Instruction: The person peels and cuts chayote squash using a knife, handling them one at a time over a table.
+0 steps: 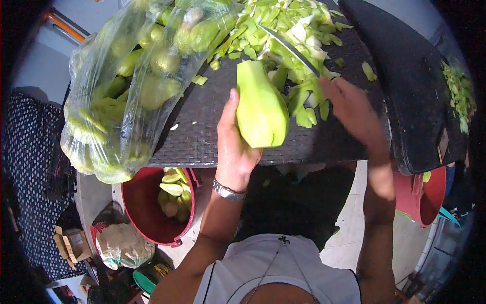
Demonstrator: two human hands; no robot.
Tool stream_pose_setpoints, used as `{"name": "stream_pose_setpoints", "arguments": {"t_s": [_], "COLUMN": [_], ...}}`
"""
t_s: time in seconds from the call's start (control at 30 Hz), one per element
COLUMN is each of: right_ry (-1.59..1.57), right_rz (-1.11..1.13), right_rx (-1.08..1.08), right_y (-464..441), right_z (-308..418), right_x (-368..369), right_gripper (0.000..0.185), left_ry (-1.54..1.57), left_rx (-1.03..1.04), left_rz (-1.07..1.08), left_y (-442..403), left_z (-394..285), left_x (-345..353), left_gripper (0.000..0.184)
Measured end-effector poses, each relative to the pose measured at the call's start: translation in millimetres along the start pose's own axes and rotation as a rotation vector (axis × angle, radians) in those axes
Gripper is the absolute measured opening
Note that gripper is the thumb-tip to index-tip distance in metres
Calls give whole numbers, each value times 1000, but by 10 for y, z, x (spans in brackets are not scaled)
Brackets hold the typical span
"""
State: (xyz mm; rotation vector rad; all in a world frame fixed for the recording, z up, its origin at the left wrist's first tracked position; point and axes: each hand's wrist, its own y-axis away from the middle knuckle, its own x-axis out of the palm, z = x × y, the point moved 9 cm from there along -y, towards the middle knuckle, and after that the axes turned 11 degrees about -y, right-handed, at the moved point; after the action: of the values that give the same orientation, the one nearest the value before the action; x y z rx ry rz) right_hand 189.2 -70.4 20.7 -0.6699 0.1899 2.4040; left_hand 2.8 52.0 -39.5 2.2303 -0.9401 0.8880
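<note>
A peeled, pale green, pear-shaped vegetable [260, 109] rests in my left hand [235, 147], narrow end up, with the fingers hidden behind it. My right hand [352, 106] is closed on a knife [291, 48], whose curved blade points up and to the left, above and apart from the vegetable. Green peelings [304, 33] lie heaped on the dark woven table [202, 126] beneath and behind the blade. At the upper left, a clear plastic bag [136, 91] full of similar green vegetables sits at the table's edge.
A red bucket [132, 202] with green vegetables stands below the table at left. Another red bucket [433, 197] is at the right. A black board-like panel [405, 86] flanks the table's right side. A sack [124, 245] and a cardboard box [76, 243] lie at lower left.
</note>
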Motion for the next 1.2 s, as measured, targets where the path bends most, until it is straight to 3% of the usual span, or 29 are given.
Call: {"name": "stream_pose_setpoints", "arguments": {"t_s": [0.1,0.13,0.17,0.2,0.27,0.4,0.5,0.6,0.7,1.0,1.07,1.13,1.17,1.2], "right_ry": [-40,-21,-1,19,98,166,216,212,151,176,149,122,107,86], "right_rz": [48,50,52,54,56,43,30,60,82,154,82,70,101,136], "right_rx": [-20,-142,-265,-385,-436,-517,-597,-595,-453,-502,-371,-349,-388,-416], "right_y": [434,550,659,737,774,763,782,708,575,584,432,402,463,546], "right_z": [375,471,520,581,615,658,723,700,492,573,324,260,379,457], "right_x": [244,334,445,525,613,598,574,515,411,390,283,254,304,372], "right_gripper": [59,61,62,64,61,64,65,69,70,66,67,67,67,67], "left_ry": [68,109,64,15,-20,-4,232,195,150,554,257,213,-458,-185], "left_rx": [-35,-54,-62,22,-73,-53,-141,-123,-89,-194,2,20,314,162], "left_rz": [121,178,69,117,178,128,315,165,50,517,698,583,422,507], "left_y": [41,57,12,51,32,44,84,134,39,232,256,259,279,222], "left_z": [52,77,134,53,154,200,278,293,379,302,225,258,170,260], "left_x": [101,127,52,227,212,186,280,207,-58,242,264,187,74,81], "left_gripper": [57,57,58,59,60,67,66,56,67,74,77,77,77,76]}}
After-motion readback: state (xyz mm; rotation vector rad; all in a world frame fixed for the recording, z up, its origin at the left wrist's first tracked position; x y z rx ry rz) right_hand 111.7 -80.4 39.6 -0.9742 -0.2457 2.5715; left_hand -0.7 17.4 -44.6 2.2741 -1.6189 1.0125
